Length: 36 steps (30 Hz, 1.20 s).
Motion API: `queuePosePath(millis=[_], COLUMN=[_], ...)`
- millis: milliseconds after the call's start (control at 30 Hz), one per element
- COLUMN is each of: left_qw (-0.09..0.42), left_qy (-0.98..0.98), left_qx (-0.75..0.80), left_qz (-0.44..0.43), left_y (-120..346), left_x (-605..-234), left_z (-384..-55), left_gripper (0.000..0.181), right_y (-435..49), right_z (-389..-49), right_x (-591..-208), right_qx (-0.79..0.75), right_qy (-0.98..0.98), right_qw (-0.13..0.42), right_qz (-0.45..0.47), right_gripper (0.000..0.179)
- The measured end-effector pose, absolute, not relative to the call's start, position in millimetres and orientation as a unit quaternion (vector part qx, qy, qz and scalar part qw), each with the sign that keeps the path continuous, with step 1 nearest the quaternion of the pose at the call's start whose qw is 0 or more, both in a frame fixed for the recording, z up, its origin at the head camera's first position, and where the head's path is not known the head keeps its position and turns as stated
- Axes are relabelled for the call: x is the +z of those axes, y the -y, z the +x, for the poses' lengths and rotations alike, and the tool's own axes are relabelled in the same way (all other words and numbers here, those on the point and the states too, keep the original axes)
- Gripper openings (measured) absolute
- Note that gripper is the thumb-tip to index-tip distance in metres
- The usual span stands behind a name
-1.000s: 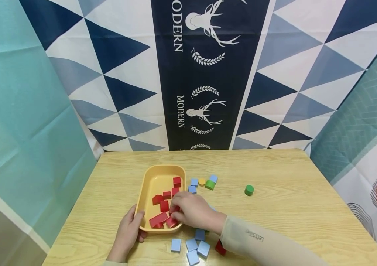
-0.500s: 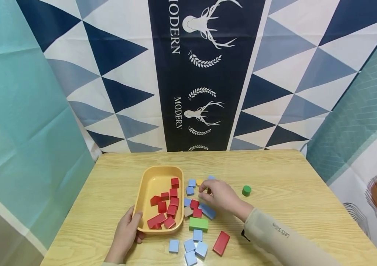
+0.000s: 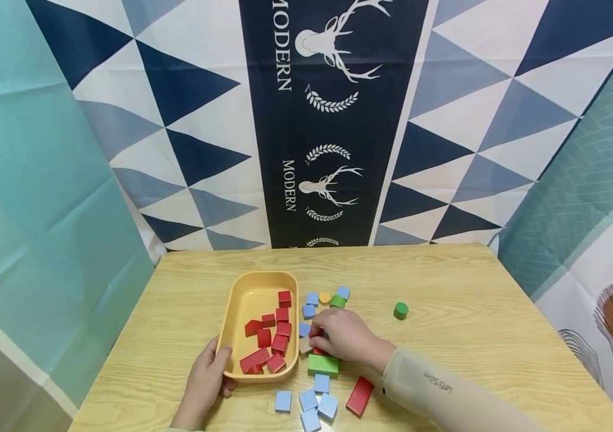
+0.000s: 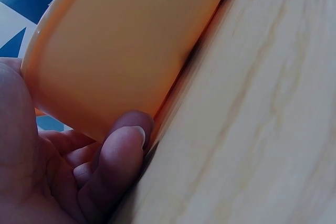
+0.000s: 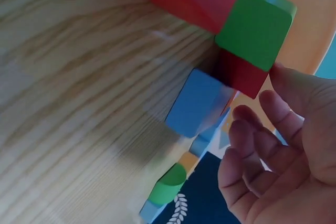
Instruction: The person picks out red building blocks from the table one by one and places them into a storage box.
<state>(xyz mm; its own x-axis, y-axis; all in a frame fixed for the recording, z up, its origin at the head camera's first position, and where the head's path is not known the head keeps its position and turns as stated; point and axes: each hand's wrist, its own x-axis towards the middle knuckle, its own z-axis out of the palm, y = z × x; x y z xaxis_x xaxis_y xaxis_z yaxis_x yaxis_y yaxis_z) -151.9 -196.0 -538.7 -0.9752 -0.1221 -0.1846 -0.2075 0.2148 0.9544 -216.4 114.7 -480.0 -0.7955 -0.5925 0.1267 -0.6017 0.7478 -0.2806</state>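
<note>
My left hand grips the near-left edge of a yellow plastic tray, its thumb over the rim and fingers underneath. Several red blocks lie inside the tray. The left wrist view shows the tray's outer wall and curled fingertips at its lower edge. Just right of the tray, my right hand reaches over a small group of blocks, with its thumb and index finger at a red block. Next to that red block stand a green block and a long blue block, in the right wrist view.
Several light-blue square blocks and a red rectangular block lie near the front of the wooden table. A green cylinder stands apart on the right. Farther back are blue blocks, a yellow disc and a green piece.
My right hand left the tray, where a red block now lies at its right side, moved right over the loose blocks, then came back left and down to the red ones. My left hand stays put.
</note>
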Motion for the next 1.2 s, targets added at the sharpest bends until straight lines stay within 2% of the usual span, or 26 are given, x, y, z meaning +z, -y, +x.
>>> queuePosePath(millis=[333, 1033, 1200], left_qw=[0.034, 0.043, 0.043], left_qy=[-0.783, -0.783, -0.783], left_qx=[0.612, 0.61, 0.611], left_qz=[-0.106, -0.109, -0.106], left_y=[196.2, 196.7, 196.7], left_x=[-539.1, -539.4, -539.4], left_z=[-151.9, -153.0, -153.4], left_gripper=[0.054, 0.054, 0.054], right_y=[-103.7, -110.9, -108.2], right_z=[-222.2, -229.4, -225.8], right_x=[-484.1, -482.9, -481.7], right_qx=[0.168, 0.214, 0.205], right_qy=[0.949, 0.94, 0.94], right_qw=[-0.003, -0.056, -0.065], right_qz=[0.268, 0.259, 0.267], right_gripper=[0.018, 0.012, 0.023])
